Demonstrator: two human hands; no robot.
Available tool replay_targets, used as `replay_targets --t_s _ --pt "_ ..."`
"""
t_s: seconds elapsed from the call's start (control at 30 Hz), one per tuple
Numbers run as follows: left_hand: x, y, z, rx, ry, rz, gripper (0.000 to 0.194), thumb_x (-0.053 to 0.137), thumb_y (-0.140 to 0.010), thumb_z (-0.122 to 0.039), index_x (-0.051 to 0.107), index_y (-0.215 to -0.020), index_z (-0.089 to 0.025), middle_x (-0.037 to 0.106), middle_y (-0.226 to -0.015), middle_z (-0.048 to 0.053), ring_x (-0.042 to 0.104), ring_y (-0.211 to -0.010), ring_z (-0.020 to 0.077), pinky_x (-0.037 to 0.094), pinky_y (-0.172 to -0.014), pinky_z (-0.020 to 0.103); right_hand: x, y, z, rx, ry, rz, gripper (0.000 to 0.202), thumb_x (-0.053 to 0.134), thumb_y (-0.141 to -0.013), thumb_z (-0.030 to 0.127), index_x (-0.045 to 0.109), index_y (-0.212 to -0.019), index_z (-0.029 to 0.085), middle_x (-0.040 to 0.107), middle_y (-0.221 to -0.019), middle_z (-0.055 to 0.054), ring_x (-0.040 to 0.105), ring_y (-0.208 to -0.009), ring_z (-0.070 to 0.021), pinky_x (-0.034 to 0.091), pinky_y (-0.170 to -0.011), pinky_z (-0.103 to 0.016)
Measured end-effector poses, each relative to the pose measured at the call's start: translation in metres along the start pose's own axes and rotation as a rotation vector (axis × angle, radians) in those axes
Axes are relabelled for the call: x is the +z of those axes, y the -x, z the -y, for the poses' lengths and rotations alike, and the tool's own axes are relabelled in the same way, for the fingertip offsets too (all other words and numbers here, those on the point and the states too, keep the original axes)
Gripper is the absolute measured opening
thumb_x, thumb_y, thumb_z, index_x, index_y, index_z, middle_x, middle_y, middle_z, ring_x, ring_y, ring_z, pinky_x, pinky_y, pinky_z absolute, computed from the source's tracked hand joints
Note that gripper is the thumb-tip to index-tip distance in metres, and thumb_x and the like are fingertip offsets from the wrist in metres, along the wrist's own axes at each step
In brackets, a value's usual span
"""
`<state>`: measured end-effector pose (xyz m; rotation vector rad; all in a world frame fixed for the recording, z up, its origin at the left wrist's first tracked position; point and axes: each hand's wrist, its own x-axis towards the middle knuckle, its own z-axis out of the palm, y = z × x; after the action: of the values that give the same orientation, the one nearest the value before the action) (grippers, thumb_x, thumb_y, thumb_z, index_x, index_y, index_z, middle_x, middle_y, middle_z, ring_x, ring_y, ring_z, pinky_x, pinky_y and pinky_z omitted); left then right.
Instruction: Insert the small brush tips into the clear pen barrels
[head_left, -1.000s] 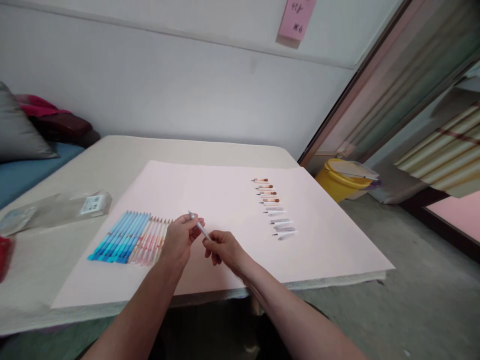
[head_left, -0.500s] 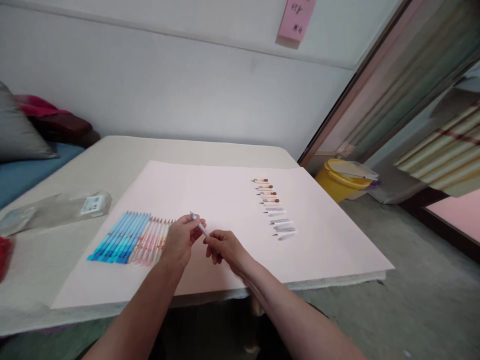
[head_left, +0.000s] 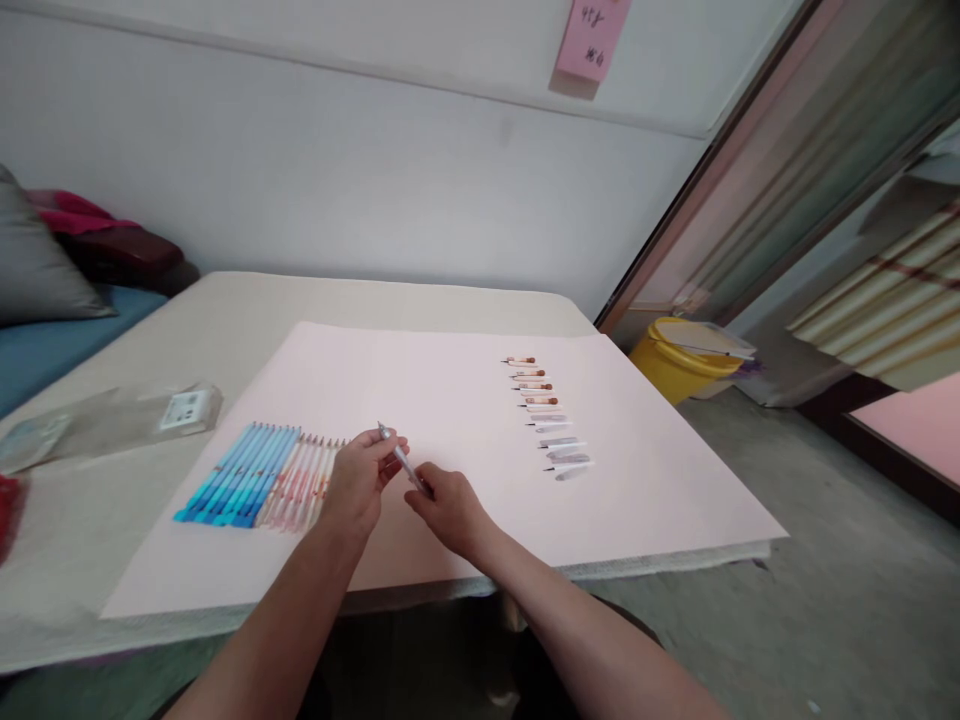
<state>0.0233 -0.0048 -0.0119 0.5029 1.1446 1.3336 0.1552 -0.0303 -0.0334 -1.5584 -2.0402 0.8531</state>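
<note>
The held pen [head_left: 401, 458] is silvery white. At lower left, blue pens [head_left: 245, 475] shade from pale to deep, beside pink-and-white pens [head_left: 295, 484]. The sheet [head_left: 420, 385] is pale pink, the table [head_left: 390, 302] off-white, the bucket [head_left: 666, 366] at right yellow, the note [head_left: 592, 38] at top pink with dark writing.

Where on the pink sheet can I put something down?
Beyond the left hand and right hand, the pink sheet is bare across to the column of small parts; so is its near right corner. It's crowded at left, where blue pens and pink pens lie side by side, and around the held pen.
</note>
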Motion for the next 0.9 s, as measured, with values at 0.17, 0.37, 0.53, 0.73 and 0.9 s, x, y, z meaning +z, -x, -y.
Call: replay_targets --t_s 0.17,0.37,0.53,0.73,0.9 --pt "0.0005 0.0004 -0.0007 -0.017 0.008 0.006 0.022 0.070 -0.061 -0.018 0.060 -0.079 -0.012 0.063 -0.078 0.007 0.061 -0.073 0.0143 0.047 -0.064 0.025 0.0001 0.0018 0.0004 -0.019 0.080 -0.029 0.011 0.048 -0.082 0.029 0.053 -0.079 0.020 0.052 -0.059 0.003 0.041 -0.052 -0.0100 0.023 -0.052 -0.023" --pt "0.0003 -0.0003 0.0011 -0.017 0.005 0.020 0.020 0.070 -0.061 -0.018 0.060 -0.077 -0.012 0.063 -0.077 0.007 0.061 -0.074 0.0148 0.047 -0.064 0.025 -0.0036 0.0023 0.0018 0.001 0.135 -0.012 0.014 0.046 -0.085 0.030 0.055 -0.086 0.020 0.058 -0.066 0.001 0.047 -0.057 -0.0115 0.023 -0.053 -0.023" --pt "0.0014 0.0013 -0.0002 -0.032 -0.024 0.010 0.021 0.070 -0.060 -0.019 0.060 -0.077 -0.012 0.063 -0.078 0.007 0.061 -0.072 0.0142 0.047 -0.065 0.026 -0.0009 0.0029 0.0015 -0.040 0.288 -0.036 0.015 0.042 -0.087 0.031 0.053 -0.088 0.021 0.062 -0.072 0.000 0.053 -0.064 -0.0140 0.023 -0.055 -0.025" --pt "0.0017 0.0018 -0.0004 -0.033 -0.020 0.010 0.021 0.070 -0.060 -0.018 0.059 -0.078 -0.012 0.063 -0.077 0.006 0.061 -0.073 0.0149 0.047 -0.066 0.027 -0.0009 0.0039 0.0035 -0.056 0.379 -0.007 0.012 0.044 -0.083 0.025 0.050 -0.092 0.020 0.064 -0.081 -0.001 0.057 -0.070 -0.0157 0.025 -0.056 -0.027" --pt "0.0019 0.0030 -0.0011 -0.032 -0.010 0.007 0.020 0.070 -0.059 -0.017 0.059 -0.075 -0.013 0.062 -0.075 0.005 0.062 -0.073 0.0151 0.047 -0.066 0.027 -0.0011 0.0044 0.0034 -0.047 0.391 0.013 0.014 0.043 -0.083 0.024 0.050 -0.094 0.020 0.064 -0.087 -0.003 0.058 -0.073 -0.0164 0.028 -0.058 -0.027"
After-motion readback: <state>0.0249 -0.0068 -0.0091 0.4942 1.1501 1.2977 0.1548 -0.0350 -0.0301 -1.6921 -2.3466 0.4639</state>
